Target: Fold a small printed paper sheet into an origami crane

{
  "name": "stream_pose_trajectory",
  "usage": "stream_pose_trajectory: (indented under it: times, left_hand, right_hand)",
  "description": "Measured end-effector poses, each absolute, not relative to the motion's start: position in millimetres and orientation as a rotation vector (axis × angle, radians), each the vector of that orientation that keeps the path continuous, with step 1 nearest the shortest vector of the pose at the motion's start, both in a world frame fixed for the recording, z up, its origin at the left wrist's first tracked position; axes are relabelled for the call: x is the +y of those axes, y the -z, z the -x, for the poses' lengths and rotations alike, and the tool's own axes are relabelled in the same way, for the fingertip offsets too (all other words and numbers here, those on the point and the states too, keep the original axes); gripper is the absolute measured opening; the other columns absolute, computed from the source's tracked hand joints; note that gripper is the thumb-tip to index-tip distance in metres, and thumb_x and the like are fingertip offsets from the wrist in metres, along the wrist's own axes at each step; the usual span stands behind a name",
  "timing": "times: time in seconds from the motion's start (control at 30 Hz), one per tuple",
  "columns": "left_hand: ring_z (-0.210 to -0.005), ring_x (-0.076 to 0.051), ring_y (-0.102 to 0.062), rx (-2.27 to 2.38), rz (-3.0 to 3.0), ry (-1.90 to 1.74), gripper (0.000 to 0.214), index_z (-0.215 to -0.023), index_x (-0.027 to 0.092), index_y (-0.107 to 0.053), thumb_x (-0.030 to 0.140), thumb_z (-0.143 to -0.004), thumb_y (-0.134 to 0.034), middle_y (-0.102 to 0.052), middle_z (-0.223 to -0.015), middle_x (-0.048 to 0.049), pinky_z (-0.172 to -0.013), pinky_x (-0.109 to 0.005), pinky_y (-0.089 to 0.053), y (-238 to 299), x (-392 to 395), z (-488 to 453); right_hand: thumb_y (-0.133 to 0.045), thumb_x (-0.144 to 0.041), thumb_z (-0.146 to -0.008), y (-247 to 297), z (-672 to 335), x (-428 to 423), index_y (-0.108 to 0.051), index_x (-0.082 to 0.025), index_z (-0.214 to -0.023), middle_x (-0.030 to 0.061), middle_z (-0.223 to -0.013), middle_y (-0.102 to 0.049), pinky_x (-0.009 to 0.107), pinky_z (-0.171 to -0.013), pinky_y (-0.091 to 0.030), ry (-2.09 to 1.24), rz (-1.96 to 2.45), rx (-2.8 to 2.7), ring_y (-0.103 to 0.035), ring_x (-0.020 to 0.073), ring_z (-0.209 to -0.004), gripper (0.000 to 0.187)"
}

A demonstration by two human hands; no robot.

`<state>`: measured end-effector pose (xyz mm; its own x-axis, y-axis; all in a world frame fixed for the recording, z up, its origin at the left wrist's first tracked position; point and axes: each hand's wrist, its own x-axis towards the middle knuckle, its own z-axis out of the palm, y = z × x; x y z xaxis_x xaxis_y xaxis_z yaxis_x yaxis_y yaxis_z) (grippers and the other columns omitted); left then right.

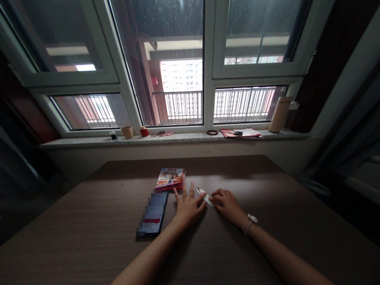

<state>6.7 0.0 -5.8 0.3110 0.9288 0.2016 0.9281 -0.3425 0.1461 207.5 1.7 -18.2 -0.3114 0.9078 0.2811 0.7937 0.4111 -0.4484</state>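
A small folded piece of paper (204,195), whitish with coloured print, lies on the brown table between my hands. My left hand (188,206) rests flat with its fingers spread, and its forefinger and thumb touch the paper's left side. At the paper's right end, the fingers of my right hand (227,204) are bent together and pinch its edge. Part of the paper is hidden under the fingers. Left of my left hand lies a phone (152,213) with a blurred screen. Just beyond the phone sits a stack of printed leaflets (170,178).
The brown table (97,209) ends at a wall below a stone windowsill (184,138). On the sill stand a paper cup (127,132), a small red jar (144,131), a bracelet (212,132), scissors (238,133) on printed sheets (252,133) and a tan flask (280,114).
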Motion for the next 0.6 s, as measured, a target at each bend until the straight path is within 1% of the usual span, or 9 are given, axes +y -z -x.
stream_pose_trajectory:
  times: [0.13,0.37,0.47,0.6]
  left_hand:
    - [-0.144,-0.037,0.004,1.843,-2.511,-0.416,0.047,-0.131,0.052,-0.045,0.065,-0.088,-0.031,-0.019,-0.157,0.0030,-0.101,-0.072,0.014,5.5,1.3,-7.5]
    - [-0.144,-0.039,0.000,2.004,-2.395,-0.472,0.049,-0.130,0.049,-0.049,0.066,-0.087,-0.032,-0.020,-0.157,0.0008,-0.102,-0.072,0.012,6.1,4.3,-9.2]
    - [-0.145,-0.037,0.002,2.016,-2.422,-0.511,0.047,-0.129,0.048,-0.050,0.063,-0.088,-0.034,-0.018,-0.158,0.0022,-0.103,-0.070,0.013,7.9,6.7,-8.7]
    - [-0.145,-0.035,-0.004,2.042,-2.410,-0.522,0.046,-0.128,0.047,-0.051,0.061,-0.089,-0.034,-0.016,-0.158,0.0044,-0.104,-0.069,0.012,7.5,9.7,-7.6]
  right_hand:
    - [-0.052,-0.031,-0.090,17.4,-206.8,1.2,-0.069,-0.031,-0.101,0.0023,-0.112,-0.061,0.041,-0.101,-0.033,-0.313,1.450,-2.190,-0.051,0.0207,-0.108,0.020]
    - [-0.052,-0.034,-0.090,16.1,-206.3,1.5,-0.070,-0.031,-0.098,0.0028,-0.111,-0.061,0.043,-0.102,-0.031,-0.315,1.458,-2.189,-0.051,0.0212,-0.108,0.020]
    - [-0.052,-0.034,-0.090,15.8,-206.7,1.9,-0.070,-0.031,-0.098,0.0030,-0.110,-0.061,0.042,-0.100,-0.032,-0.313,1.457,-2.193,-0.051,0.0209,-0.107,0.020]
    - [-0.054,-0.033,-0.089,13.6,-207.1,1.3,-0.070,-0.032,-0.101,0.0028,-0.111,-0.061,0.041,-0.100,-0.033,-0.317,1.458,-2.201,-0.051,0.0210,-0.108,0.020]
